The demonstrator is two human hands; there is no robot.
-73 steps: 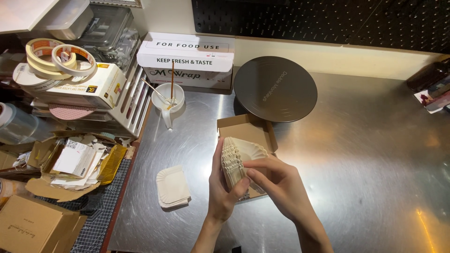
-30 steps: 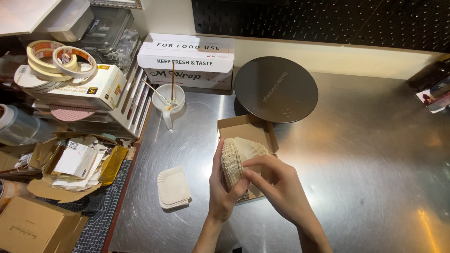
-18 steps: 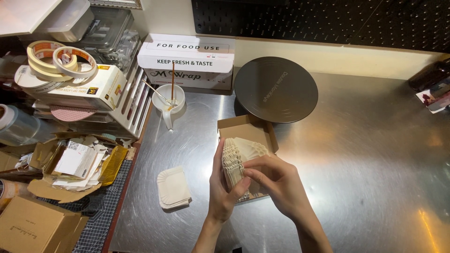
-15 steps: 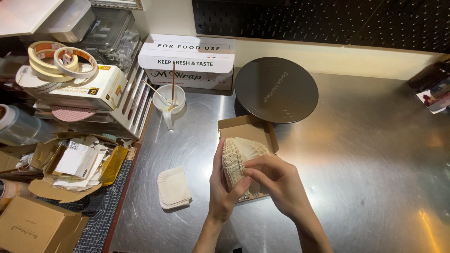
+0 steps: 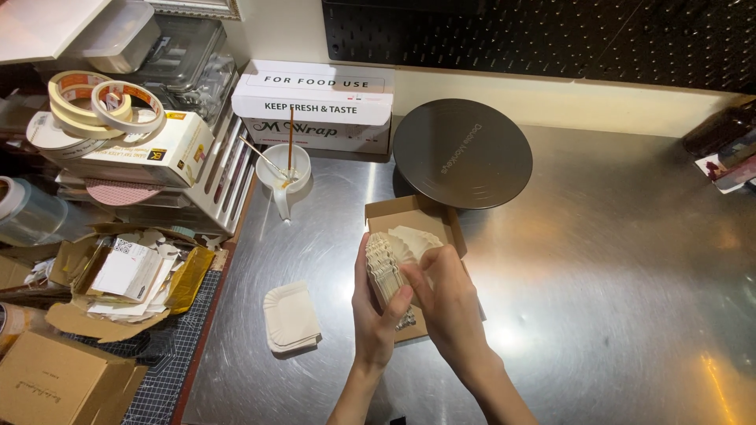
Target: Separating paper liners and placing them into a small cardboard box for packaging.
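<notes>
A fanned stack of paper liners (image 5: pixel 391 260) is gripped from beneath by the left hand (image 5: pixel 376 313) and pinched by the right hand (image 5: pixel 442 299), above an open cardboard box (image 5: pixel 409 214) on the scuffed stainless-steel counter (image 5: pixel 614 275). A black pegboard (image 5: pixel 551 39) is mounted behind a dark turntable (image 5: pixel 462 153).

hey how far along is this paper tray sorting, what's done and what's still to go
Done, it seems: a small pile of paper trays lies apart on the steel counter. In hand: the left hand grips a thick stack of trays over the open cardboard box, and the right hand fingers its edge. Left: most of the trays remain in that held stack.
</notes>
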